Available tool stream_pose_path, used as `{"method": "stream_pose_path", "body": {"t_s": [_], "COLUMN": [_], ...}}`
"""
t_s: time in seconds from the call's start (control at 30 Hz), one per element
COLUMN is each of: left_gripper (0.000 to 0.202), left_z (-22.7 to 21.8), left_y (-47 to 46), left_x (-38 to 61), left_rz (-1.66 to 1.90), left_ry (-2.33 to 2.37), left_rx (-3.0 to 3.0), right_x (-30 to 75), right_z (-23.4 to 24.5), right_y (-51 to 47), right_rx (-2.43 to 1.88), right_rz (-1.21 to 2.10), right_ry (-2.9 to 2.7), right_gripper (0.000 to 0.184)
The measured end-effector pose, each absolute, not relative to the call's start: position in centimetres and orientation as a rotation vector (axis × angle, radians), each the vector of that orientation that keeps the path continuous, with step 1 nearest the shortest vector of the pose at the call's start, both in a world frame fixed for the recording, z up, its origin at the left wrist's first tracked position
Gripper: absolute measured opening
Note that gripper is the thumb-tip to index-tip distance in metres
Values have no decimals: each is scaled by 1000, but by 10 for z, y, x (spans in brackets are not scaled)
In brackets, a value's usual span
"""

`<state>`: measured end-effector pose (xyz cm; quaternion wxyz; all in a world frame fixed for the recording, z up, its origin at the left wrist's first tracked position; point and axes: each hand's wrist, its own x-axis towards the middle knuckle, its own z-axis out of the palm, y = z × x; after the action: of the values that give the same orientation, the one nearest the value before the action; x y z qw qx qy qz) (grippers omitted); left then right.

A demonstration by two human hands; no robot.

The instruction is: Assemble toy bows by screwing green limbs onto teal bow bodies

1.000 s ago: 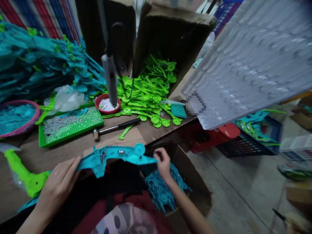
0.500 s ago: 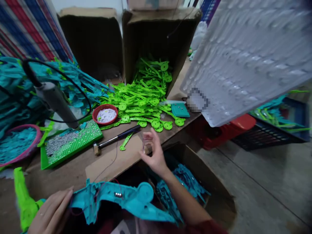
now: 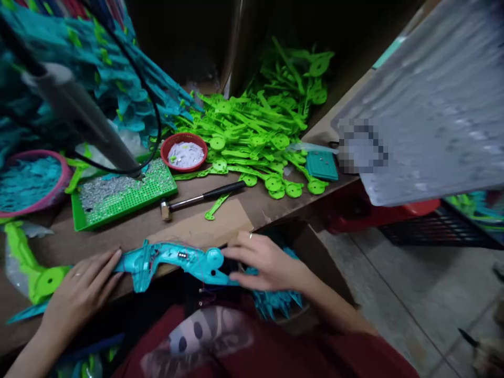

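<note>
- Since a moment ago, her right hand (image 3: pixel 271 262) dropped back onto the teal plastic piece (image 3: pixel 177 260).
- Left hand (image 3: pixel 84 289) pinches its other end at the desk (image 3: pixel 129 233) edge.
- Hammer (image 3: pixel 202 197) lies just beyond.

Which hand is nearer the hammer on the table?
Right. The right hand lies just below the hammer, at its handle end; the left hand sits farther down-left.

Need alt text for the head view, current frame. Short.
Two bare hands hold a teal plastic part at the near edge of a brown workbench: left hand at one end, right hand at the other. Behind it lie a hammer, a green tray, a red bowl and a heap of green parts.
</note>
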<state>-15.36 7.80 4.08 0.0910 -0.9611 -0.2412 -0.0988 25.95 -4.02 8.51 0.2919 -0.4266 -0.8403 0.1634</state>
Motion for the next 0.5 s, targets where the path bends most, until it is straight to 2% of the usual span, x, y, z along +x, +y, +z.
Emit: {"method": "stream_pose_path", "body": {"t_s": [0.07, 0.1, 0.17, 0.23, 0.33, 0.5], "left_gripper": [55, 55, 53, 53, 56, 61], "left_z": [39, 39, 38, 37, 34, 57], "left_y": [80, 82, 87, 92, 96, 71], "left_x": [-151, -149, -146, -145, -149, -133], "left_rz": [-276, -273, -264, -268, -301, -616], "left_ry": [-771, -799, -830, -816, -742, -709], "left_rx": [-2852, -2835, -2788, -2746, -2737, -2677], "right_x": [239, 229, 211, 202, 204, 221], "right_z": [81, 77, 64, 54, 54, 83], "right_y": [-52, -54, -50, -40, -24, -3], "right_rx": [-1146, -1145, -1096, -987, -955, -684], "right_rz": [236, 107, -119, -198, 177, 1148], "right_ry": [-2473, -2538, -2593, -2580, -2204, -828], "right_gripper": [45, 45, 32, 22, 17, 9]}}
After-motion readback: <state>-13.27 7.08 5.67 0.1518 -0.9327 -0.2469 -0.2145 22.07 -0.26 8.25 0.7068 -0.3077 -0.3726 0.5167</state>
